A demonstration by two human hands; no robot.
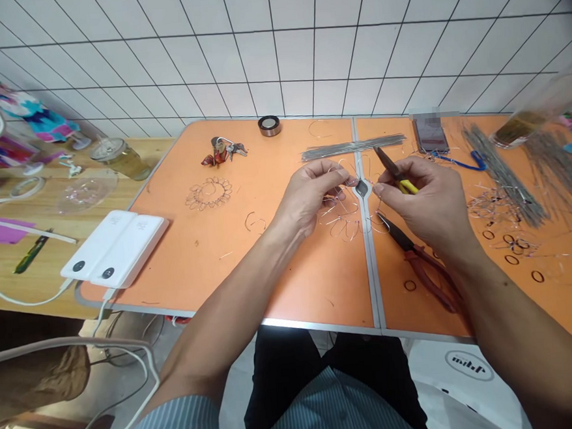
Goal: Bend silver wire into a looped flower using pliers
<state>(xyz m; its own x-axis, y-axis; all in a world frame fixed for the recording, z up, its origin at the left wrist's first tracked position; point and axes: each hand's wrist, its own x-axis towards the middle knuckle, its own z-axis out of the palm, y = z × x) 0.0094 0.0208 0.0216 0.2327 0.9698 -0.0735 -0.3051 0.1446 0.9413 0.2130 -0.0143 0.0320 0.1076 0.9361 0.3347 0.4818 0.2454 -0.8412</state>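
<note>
My left hand (309, 193) pinches a thin wire piece bent into petal-like loops (348, 227), part of it hidden behind the fingers. In my right hand (429, 194) is a pair of pliers (389, 167) with a yellow and dark handle, its dark tip pointing up and left. The right thumb and forefinger are close to the wire piece; whether they touch it I cannot tell. Just below that hand lie red-handled pliers (424, 260) with dark jaws, partly under the forearm. A ring of wire loops (209, 194) rests on the left of the orange table (290, 276).
A bundle of straight wires (352, 147) lies behind my hands. To the right are a phone (430, 134), more wire bundles (506, 176), small dark rings (537, 276) and a bottle (517, 126). Keys (232, 147), black tape (269, 125) and white power banks (116, 247) are leftward.
</note>
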